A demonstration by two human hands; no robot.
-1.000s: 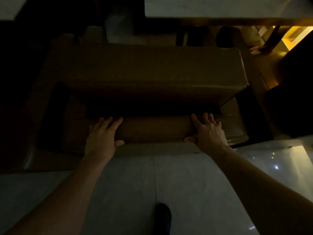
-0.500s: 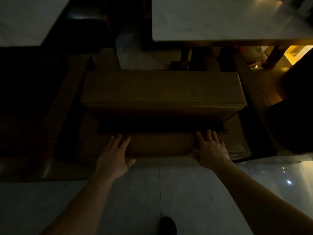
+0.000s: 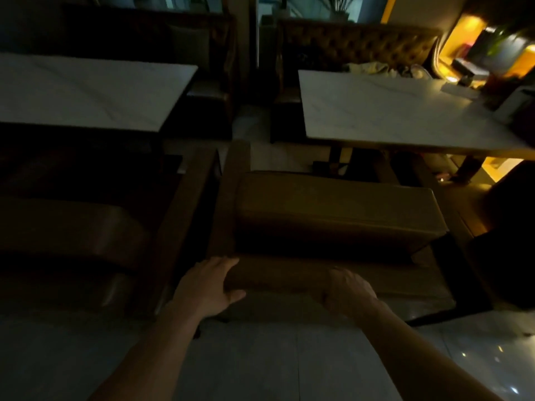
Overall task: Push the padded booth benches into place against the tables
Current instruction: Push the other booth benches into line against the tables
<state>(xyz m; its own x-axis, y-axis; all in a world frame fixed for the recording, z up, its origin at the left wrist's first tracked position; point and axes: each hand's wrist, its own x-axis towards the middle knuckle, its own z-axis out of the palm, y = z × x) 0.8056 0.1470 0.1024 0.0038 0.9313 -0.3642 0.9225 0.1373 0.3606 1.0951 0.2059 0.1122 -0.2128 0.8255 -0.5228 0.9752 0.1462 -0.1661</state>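
Note:
A brown padded booth bench (image 3: 333, 206) stands in front of me, its seat cushion facing a white marble table (image 3: 399, 111) beyond it. Both hands rest on the top of its padded backrest (image 3: 283, 277). My left hand (image 3: 207, 285) wraps the backrest's left end, thumb on the near side. My right hand (image 3: 347, 290) curls over the top further right. A gap of floor shows between the seat's far edge and the table. The room is dim.
A second padded bench (image 3: 72, 227) stands to the left, close beside the first, facing another white table (image 3: 84, 91). Tufted booth seats (image 3: 359, 44) line the far wall. Small items crowd the right table's far end (image 3: 492, 88). Pale tiled floor (image 3: 260, 357) lies under me.
The view has lifted, so both tables and the left bench now show. My hands have gone from flat on the backrest to curled over its top, the left one at its left end.

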